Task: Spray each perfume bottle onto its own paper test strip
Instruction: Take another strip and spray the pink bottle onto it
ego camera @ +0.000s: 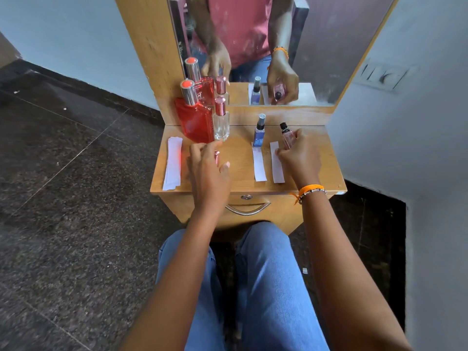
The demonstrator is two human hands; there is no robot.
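We find our right hand [298, 155] gripping the pink bottle [288, 138] upright, its strip [277, 163] lengthwise just left; left hand [207, 168] loose-fingered

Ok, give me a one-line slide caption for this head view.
Right hand grips the small pink bottle over its paper strip; left hand hovers open near the red bottle.

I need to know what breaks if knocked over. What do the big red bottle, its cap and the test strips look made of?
Red bottle: probably glass, glossy and see-through, casting a red glow on the nearest strip. Its cap: shiny silvery sides, likely metal or plated plastic, with an orange top. Test strips: thin, matte white paper.
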